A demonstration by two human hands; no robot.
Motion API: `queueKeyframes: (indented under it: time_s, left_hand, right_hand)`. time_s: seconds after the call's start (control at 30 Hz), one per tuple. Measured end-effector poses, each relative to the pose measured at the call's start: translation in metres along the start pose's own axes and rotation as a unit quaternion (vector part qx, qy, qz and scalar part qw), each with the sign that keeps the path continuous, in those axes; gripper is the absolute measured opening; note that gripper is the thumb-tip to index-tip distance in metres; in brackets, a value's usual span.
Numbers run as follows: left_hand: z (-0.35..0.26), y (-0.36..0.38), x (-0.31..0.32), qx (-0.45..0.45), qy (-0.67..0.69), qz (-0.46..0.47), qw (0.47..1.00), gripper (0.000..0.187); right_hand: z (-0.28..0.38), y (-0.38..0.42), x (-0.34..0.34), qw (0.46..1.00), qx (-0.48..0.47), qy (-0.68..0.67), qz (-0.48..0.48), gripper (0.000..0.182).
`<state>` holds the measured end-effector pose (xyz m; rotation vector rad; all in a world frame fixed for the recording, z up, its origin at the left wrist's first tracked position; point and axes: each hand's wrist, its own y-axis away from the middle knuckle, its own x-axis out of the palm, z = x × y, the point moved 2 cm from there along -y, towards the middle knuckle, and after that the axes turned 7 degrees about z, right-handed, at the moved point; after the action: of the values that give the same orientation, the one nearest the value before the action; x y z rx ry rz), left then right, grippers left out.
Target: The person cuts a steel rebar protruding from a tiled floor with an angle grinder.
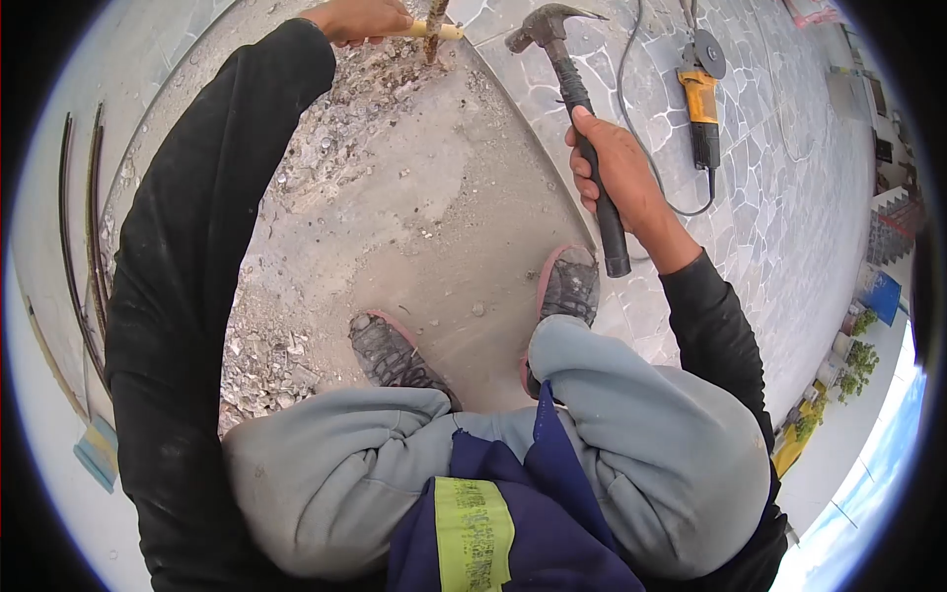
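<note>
My right hand [623, 178] is wrapped round the black handle of a claw hammer [564, 69], its head raised at the top of the view. At the upper left, my left hand [360, 20] is closed on a pale yellow stick [452, 33]. Close to its fingers, a rusty ribbed steel bar [432, 47] crosses the stick and runs out of view at the top edge. The bar's lower end meets broken rubble [355, 104] on the ground.
A yellow angle grinder [700, 99] lies on the stone-patterned floor [760, 197] to the right, its cord looping near the hammer. Dark rods [71, 237] lie at the far left, with a long-handled tool with a blue head [97, 454]. My shoes [390, 350] stand on dusty concrete.
</note>
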<state>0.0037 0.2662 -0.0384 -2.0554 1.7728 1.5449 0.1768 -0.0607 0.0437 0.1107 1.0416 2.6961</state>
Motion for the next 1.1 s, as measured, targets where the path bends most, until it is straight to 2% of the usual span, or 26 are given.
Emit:
queueKeyframes:
  time_s: [0.03, 0.07, 0.13, 0.17, 0.23, 0.27, 0.33, 0.37, 0.43, 0.47, 0.57, 0.6, 0.63, 0.7, 0.77, 0.8, 0.87, 0.9, 0.93, 0.97, 1.0, 1.1]
  left_hand:
    - [-0.004, 0.000, 0.001, -0.001, -0.018, -0.023, 1.000, 0.041]
    - [-0.004, -0.004, 0.001, 0.006, -0.026, -0.014, 1.000, 0.041]
    - [0.000, -0.012, -0.001, 0.015, -0.011, -0.015, 1.000, 0.040]
    - [0.001, -0.017, -0.004, 0.016, -0.015, -0.010, 1.000, 0.040]
    - [0.001, -0.025, -0.010, -0.049, -0.070, 0.041, 0.995, 0.038]
    - [-0.002, -0.026, -0.010, -0.054, -0.073, 0.041, 0.995, 0.038]
    - [-0.009, -0.021, -0.009, 0.038, -0.073, -0.033, 0.996, 0.037]
    - [-0.012, -0.021, -0.012, 0.031, -0.076, -0.033, 0.996, 0.037]
    - [-0.011, -0.028, -0.020, -0.097, -0.194, 0.047, 0.975, 0.036]
    - [-0.002, -0.030, -0.019, -0.101, -0.195, 0.052, 0.974, 0.036]
    - [0.017, -0.024, -0.021, -0.062, -0.122, 0.046, 0.990, 0.035]
    - [0.004, -0.009, -0.018, -0.062, -0.053, 0.043, 0.996, 0.034]
    - [-0.005, 0.003, -0.017, -0.059, 0.016, 0.038, 0.997, 0.034]
    - [-0.005, 0.010, -0.006, -0.050, 0.043, 0.022, 0.998, 0.035]
    - [-0.003, 0.018, 0.001, -0.065, 0.081, 0.015, 0.994, 0.035]
    - [-0.001, 0.026, 0.002, -0.085, 0.088, 0.022, 0.992, 0.035]
    - [0.017, 0.048, 0.010, -0.104, 0.114, -0.019, 0.988, 0.035]
    - [0.024, 0.062, 0.016, -0.108, 0.198, -0.024, 0.974, 0.034]
    - [0.029, 0.077, 0.024, -0.110, 0.279, -0.027, 0.954, 0.032]
    - [0.036, 0.091, 0.034, -0.118, 0.352, -0.036, 0.928, 0.033]
    - [0.042, 0.102, 0.047, -0.124, 0.423, -0.045, 0.896, 0.037]
    - [0.042, 0.129, 0.091, -0.110, 0.552, -0.098, 0.821, 0.038]
  right_hand:
    - [0.006, -0.007, -0.001, 1.000, -0.027, 0.015, -0.001, 0.047]
    - [0.009, -0.013, -0.003, 1.000, -0.025, 0.004, -0.009, 0.047]
    - [0.015, -0.027, -0.003, 0.993, -0.119, 0.009, -0.013, 0.049]
    - [0.013, -0.036, 0.000, 0.993, -0.118, 0.003, -0.016, 0.049]
    - [0.009, -0.052, 0.009, 0.986, -0.165, -0.034, -0.017, 0.050]
    - [0.003, -0.064, 0.010, 0.985, -0.167, -0.037, -0.014, 0.050]
    - [-0.011, -0.088, 0.014, 0.995, -0.074, -0.038, 0.050, 0.050]
    - [-0.013, -0.095, 0.010, 0.994, -0.057, -0.047, 0.075, 0.049]
    - [-0.008, -0.091, 0.008, 0.993, -0.080, -0.059, 0.066, 0.048]
    - [-0.008, -0.087, 0.009, 0.992, -0.096, -0.067, 0.050, 0.048]
    - [-0.014, -0.088, 0.021, 0.982, -0.126, -0.140, 0.027, 0.046]
    - [-0.014, -0.089, 0.020, 0.981, -0.129, -0.140, 0.026, 0.046]
    - [-0.013, -0.091, 0.019, 0.985, -0.100, -0.128, 0.050, 0.046]
    - [-0.011, -0.093, 0.014, 0.989, -0.080, -0.109, 0.064, 0.046]
    - [-0.008, -0.096, 0.008, 0.993, -0.022, -0.057, 0.105, 0.042]
    - [-0.005, -0.098, 0.004, 0.994, -0.031, -0.051, 0.097, 0.042]
    - [-0.002, -0.102, -0.003, 0.994, -0.104, 0.023, 0.008, 0.036]
    - [0.002, -0.112, -0.016, 0.986, -0.120, 0.110, -0.025, 0.031]
    - [0.003, -0.123, -0.028, 0.985, -0.128, 0.112, -0.026, 0.031]
    - [0.006, -0.134, -0.041, 0.951, -0.177, 0.240, -0.084, 0.031]
    - [0.007, -0.144, -0.051, 0.895, -0.220, 0.361, -0.141, 0.031]
    - [-0.003, -0.176, -0.070, 0.882, -0.217, 0.379, -0.177, 0.034]
